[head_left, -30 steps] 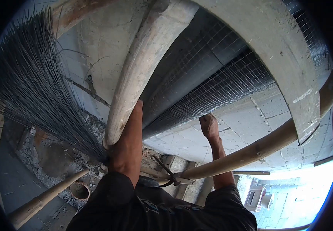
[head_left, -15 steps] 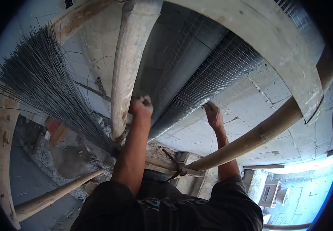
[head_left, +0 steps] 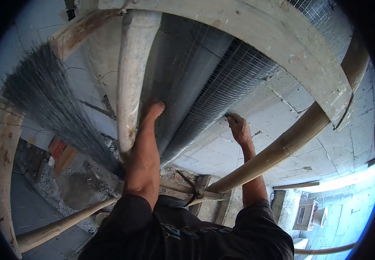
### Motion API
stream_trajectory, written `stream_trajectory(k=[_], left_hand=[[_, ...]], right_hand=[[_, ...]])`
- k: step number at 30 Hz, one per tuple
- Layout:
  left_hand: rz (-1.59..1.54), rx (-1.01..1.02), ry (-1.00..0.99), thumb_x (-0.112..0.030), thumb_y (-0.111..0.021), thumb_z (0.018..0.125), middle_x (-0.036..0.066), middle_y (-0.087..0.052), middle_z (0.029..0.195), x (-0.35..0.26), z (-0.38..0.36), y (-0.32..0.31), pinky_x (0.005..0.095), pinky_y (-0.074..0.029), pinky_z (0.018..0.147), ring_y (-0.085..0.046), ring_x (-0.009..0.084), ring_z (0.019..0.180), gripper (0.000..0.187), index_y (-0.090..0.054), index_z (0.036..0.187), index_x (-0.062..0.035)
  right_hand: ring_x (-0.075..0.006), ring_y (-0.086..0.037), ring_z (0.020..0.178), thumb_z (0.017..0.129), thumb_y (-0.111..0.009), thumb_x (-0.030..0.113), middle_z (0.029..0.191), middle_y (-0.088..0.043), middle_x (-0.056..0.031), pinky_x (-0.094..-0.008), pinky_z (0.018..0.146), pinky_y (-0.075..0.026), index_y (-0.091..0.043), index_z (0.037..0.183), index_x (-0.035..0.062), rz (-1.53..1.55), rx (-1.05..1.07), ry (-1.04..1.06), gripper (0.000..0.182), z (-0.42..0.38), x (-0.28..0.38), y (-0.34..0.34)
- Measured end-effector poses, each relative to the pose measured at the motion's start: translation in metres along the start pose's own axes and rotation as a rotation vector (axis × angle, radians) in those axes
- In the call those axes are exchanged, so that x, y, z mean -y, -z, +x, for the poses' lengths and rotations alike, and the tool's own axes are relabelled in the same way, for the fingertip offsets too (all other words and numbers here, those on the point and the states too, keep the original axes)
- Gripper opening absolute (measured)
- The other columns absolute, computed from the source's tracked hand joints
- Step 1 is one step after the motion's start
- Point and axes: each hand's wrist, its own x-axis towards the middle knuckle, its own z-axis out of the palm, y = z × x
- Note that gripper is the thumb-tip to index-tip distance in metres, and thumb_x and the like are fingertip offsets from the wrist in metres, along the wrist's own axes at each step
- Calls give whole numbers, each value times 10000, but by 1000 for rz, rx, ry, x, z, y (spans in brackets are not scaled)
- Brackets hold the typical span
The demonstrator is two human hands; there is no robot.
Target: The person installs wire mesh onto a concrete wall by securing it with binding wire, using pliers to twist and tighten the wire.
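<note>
My left hand (head_left: 154, 108) is closed in a fist between a thick pale pole (head_left: 130, 73) and a grey pipe-like column (head_left: 196, 78). Whatever its fingers hold is hidden. My right hand (head_left: 239, 126) has its fingers pinched together by the lower right edge of a wire mesh roll (head_left: 233, 82). A small dark bit shows at those fingertips, too small to name. The mesh stands tilted alongside the grey column. To the left, a bundle of thin wires (head_left: 53, 95) fans out at its top, smeared by motion.
A curved-looking wooden beam (head_left: 256, 26) crosses above the hands. A bamboo pole (head_left: 278, 160) slants below my right forearm, meeting other timber near a dark metal hook-like piece (head_left: 194, 188). Rubble (head_left: 81, 186) covers the floor at left. Block wall (head_left: 291, 125) lies behind.
The view has shifted a little, so the poles and mesh sit farther left. My left hand has turned, hiding its fingers. The wire bundle is now blurred. My right hand stays near the mesh edge.
</note>
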Motion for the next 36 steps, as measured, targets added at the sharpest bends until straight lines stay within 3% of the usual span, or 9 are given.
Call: stream_trajectory(k=[2, 8, 11, 14, 20, 23, 26, 32, 36], left_hand=[[10, -11, -12, -373, -572, 838, 248, -652, 1113, 14, 20, -9, 454, -493, 905, -615, 433, 1073, 418, -712, 1016, -22], [-433, 67, 135, -433, -678, 791, 265, -688, 1058, 2, -1, 11, 408, -490, 836, -676, 340, 988, 544, -692, 1054, 42], [-666, 58, 148, -384, -619, 858, 143, -695, 910, 9, 0, -2, 376, -464, 778, -598, 243, 807, 495, -679, 1070, 59], [-655, 37, 71, -424, -609, 873, 151, -713, 937, 17, -1, -7, 406, -480, 783, -644, 299, 833, 520, -661, 1117, 32], [-57, -11, 12, -414, -591, 871, 249, -671, 1040, 10, 0, 0, 457, -491, 833, -637, 455, 945, 448, -686, 1057, -18], [-23, 10, -34, -373, -580, 865, 291, -650, 1005, 9, 1, 3, 453, -489, 838, -626, 461, 946, 429, -682, 1020, 13], [-137, -103, -10, -344, -584, 854, 278, -670, 962, 12, 7, -6, 452, -493, 836, -646, 439, 934, 399, -689, 999, 12], [-328, -647, 356, -297, -591, 875, 174, -679, 938, 56, 38, -41, 399, -501, 781, -660, 307, 866, 291, -686, 1004, -55], [-1047, -759, 523, -261, -577, 918, 98, -645, 983, 46, 16, -27, 332, -489, 724, -628, 209, 814, 227, -642, 1053, -91]], right_hand=[[-177, -604, 723, 943, -547, 247, 782, -647, -91, -333, 690, -489, -677, 1156, 18, -9, 25, 12, 338, 2, -5, 12], [-196, -640, 738, 918, -576, 209, 826, -683, -112, -337, 708, -509, -688, 1138, 28, 0, 154, -127, 307, -1, -13, 19], [-227, -676, 791, 904, -584, 204, 901, -712, -149, -345, 746, -520, -693, 1117, 25, -58, 69, -132, 298, 2, -11, 10], [-263, -699, 863, 898, -584, 207, 973, -720, -183, -356, 786, -523, -694, 1097, 17, -140, -3, -124, 296, 5, -6, 7], [-294, -705, 888, 902, -569, 208, 980, -717, -201, -368, 802, -522, -688, 1100, 14, -183, -39, -69, 301, 4, -2, 6], [-335, -699, 895, 900, -580, 246, 975, -713, -205, -403, 792, -525, -701, 1099, 72, -149, -39, -59, 290, 4, 10, 14], [-363, -692, 889, 898, -591, 264, 957, -708, -207, -422, 779, -526, -704, 1082, 91, -148, 26, -100, 277, 3, 11, 15], [-448, -655, 866, 883, -558, 204, 904, -675, -268, -489, 752, -518, -680, 1017, 28, -294, 92, -51, 253, 14, 27, -28], [-472, -647, 865, 861, -516, 143, 883, -654, -309, -526, 774, -517, -684, 949, -25, -225, 18, 151, 254, 29, -10, -70]])
